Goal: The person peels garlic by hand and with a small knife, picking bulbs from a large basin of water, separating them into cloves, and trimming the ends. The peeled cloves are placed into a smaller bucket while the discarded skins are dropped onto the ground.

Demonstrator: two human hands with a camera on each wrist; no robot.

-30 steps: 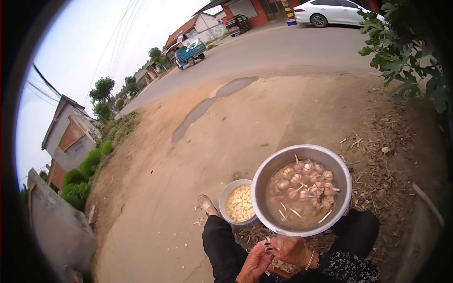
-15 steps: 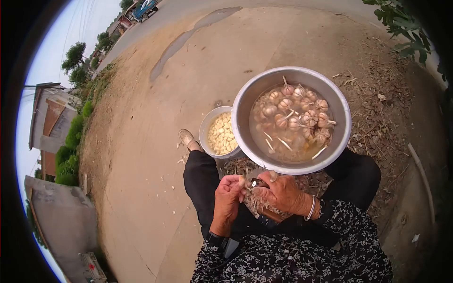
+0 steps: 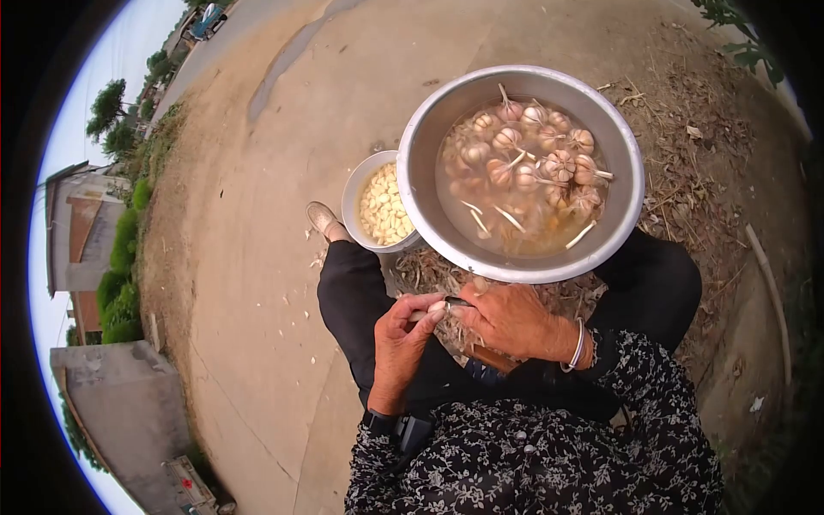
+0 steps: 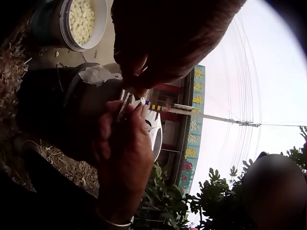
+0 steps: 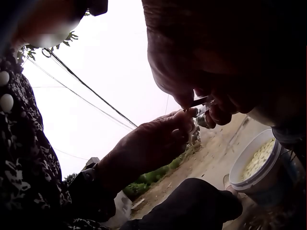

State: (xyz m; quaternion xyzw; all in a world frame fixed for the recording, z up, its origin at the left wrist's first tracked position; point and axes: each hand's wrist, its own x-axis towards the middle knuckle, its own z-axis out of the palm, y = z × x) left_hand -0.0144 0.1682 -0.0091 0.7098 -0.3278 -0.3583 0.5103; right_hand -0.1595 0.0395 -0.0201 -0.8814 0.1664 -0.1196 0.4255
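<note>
In the head view my left hand (image 3: 400, 343) pinches a pale garlic clove (image 3: 438, 307) between thumb and fingers. My right hand (image 3: 517, 323) grips a small knife (image 3: 458, 301), dark with a shiny metal part, its end right at the clove. The right wrist view shows the metal blade (image 5: 200, 101) between the right fingers, close to the left fingertips. Just beyond both hands stands a big metal basin (image 3: 412, 225) of cloudy water with whole garlic bulbs (image 3: 506, 137) and cut stems. Left of it a white bucket (image 3: 350, 204) holds peeled cloves (image 3: 384, 206).
Dry peelings (image 3: 421, 270) lie under the basin, between the dark-trousered legs (image 3: 354, 305). A brown wooden piece (image 3: 493, 357) sits below the right hand. Leaf litter (image 3: 678, 172) and a long stick (image 3: 771, 300) lie on the right; bare ground (image 3: 249, 232) stretches left.
The head view has tilted down, so basin, bucket and hands appear higher and the road has mostly left the frame. Both hands stay together, the knife now right against the clove.
</note>
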